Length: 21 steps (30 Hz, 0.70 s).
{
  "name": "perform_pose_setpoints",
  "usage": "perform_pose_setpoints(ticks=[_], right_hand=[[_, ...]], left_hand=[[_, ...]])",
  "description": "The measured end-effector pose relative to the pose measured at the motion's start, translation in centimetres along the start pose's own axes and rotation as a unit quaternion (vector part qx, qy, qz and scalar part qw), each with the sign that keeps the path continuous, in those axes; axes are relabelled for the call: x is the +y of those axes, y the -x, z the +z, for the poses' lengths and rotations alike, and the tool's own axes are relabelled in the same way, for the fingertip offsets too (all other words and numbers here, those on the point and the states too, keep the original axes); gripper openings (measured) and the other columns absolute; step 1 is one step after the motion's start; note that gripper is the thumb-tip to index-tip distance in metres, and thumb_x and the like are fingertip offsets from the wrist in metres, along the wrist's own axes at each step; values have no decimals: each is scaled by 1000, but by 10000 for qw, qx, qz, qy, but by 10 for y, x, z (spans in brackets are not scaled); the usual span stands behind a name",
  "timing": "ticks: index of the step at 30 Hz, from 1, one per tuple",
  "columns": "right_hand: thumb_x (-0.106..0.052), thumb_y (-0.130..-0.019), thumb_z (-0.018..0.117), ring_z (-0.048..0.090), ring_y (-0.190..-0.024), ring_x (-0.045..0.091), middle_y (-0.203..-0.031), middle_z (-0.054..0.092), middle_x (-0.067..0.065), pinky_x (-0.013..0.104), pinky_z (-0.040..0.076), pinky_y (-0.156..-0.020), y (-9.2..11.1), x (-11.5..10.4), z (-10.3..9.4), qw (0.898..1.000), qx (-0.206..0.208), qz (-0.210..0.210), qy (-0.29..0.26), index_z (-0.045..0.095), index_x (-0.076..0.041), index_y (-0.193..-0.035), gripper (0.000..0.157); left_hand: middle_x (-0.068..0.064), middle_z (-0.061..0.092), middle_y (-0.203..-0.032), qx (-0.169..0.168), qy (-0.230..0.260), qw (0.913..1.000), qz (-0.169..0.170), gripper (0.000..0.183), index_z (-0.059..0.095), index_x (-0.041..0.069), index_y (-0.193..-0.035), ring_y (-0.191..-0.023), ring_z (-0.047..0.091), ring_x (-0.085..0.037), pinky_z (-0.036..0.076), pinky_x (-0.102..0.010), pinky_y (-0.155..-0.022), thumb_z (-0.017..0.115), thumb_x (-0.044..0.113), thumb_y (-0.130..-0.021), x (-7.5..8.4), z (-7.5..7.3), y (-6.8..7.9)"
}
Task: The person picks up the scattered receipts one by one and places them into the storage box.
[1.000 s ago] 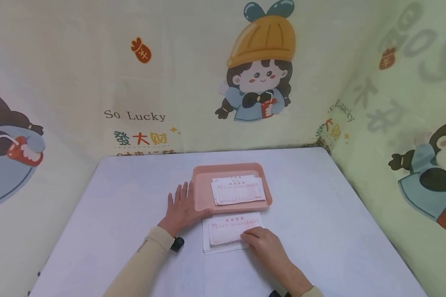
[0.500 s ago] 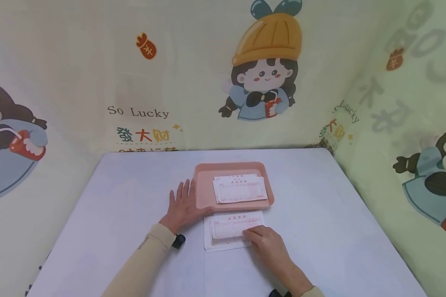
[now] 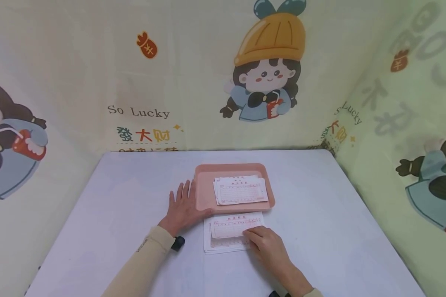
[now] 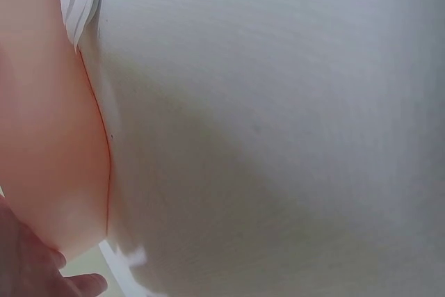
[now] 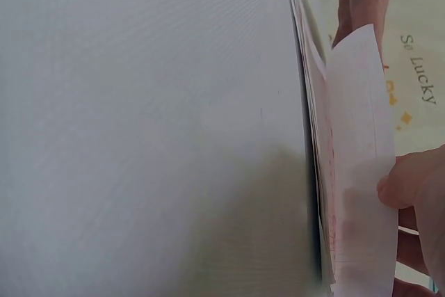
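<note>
A pile of printed paper slips (image 3: pixel 208 244) lies in front of a pink tray (image 3: pixel 204 194). With thumb and fingers my right hand (image 3: pixel 269 247) pinches the near edge of the top slip (image 3: pixel 228 231), which is lifted clear of those beneath; the right wrist view shows this raised slip (image 5: pixel 361 172) bending up from the stack. My left hand (image 3: pixel 182 210) lies with fingers spread against the tray's left side, its thumb along the front rim. More slips (image 3: pixel 241 192) with red print rest inside the tray, to its right. Only some fingertips of the left hand show in the left wrist view.
The white table (image 3: pixel 134 177) runs back to a cloth wall (image 3: pixel 193 82) printed with cartoon figures. Another printed wall (image 3: pixel 379 136) stands along the right side. A dark wrist device (image 3: pixel 178 243) sits at the left cuff.
The near edge of the top slip has risen in my right hand's pinch, baring more of the slip beneath. My left hand stays at the tray. The head view has shifted slightly.
</note>
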State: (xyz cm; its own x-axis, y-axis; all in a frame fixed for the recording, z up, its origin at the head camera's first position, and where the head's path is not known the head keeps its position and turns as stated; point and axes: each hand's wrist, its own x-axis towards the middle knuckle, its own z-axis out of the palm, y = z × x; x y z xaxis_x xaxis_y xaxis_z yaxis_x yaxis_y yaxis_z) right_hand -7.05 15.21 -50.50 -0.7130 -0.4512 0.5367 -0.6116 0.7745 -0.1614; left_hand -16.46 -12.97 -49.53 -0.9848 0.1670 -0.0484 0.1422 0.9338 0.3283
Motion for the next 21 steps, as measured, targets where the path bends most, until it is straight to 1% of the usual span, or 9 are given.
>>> perform_pose_setpoints(ticks=[3,6,11,15,19,21], right_hand=[[-1,-63,89,68,-83,10,-89,73,-6,26,57,-73,1,-1,-1,10000,11,89,31,79,-15,-92,33],[0,-62,89,68,-83,10,-89,73,-5,26,57,-73,1,0,-2,9999,107,72,54,79,-14,-91,34],[1,-62,89,68,-83,10,-89,74,-5,25,57,-73,3,-1,-3,9998,132,80,85,79,-14,-92,35],[1,-62,89,69,-83,10,-90,74,-5,25,57,-73,4,-3,-6,9998,89,133,104,79,-15,-94,37],[2,-61,90,69,-83,10,-90,75,-5,25,58,-74,4,-3,-7,9997,186,116,136,80,-14,-94,38],[3,-60,90,69,-84,11,-90,75,-4,27,58,-74,4,-3,-8,9995,245,124,142,80,-13,-94,39]], left_hand=[[-23,18,-163,46,27,10000,24,121,9,4,-159,-151,14,-45,12,-70,-116,54,81,-78,1,0,0],[-24,20,-163,143,22,9999,29,121,11,3,-159,-150,17,-45,14,-71,-115,55,81,-78,1,1,0],[-24,21,-162,230,-69,9997,70,123,11,2,-159,-150,18,-45,15,-71,-115,54,83,-77,-2,3,1],[-24,19,-163,162,-88,9998,64,123,9,2,-159,-150,16,-45,14,-71,-115,54,82,-77,-2,2,0],[-24,18,-163,67,-28,10000,24,123,8,2,-159,-151,14,-45,13,-71,-116,55,81,-77,0,0,1],[-23,16,-164,-6,-20,10000,5,124,7,3,-159,-151,13,-45,11,-70,-116,53,83,-77,1,0,1]])
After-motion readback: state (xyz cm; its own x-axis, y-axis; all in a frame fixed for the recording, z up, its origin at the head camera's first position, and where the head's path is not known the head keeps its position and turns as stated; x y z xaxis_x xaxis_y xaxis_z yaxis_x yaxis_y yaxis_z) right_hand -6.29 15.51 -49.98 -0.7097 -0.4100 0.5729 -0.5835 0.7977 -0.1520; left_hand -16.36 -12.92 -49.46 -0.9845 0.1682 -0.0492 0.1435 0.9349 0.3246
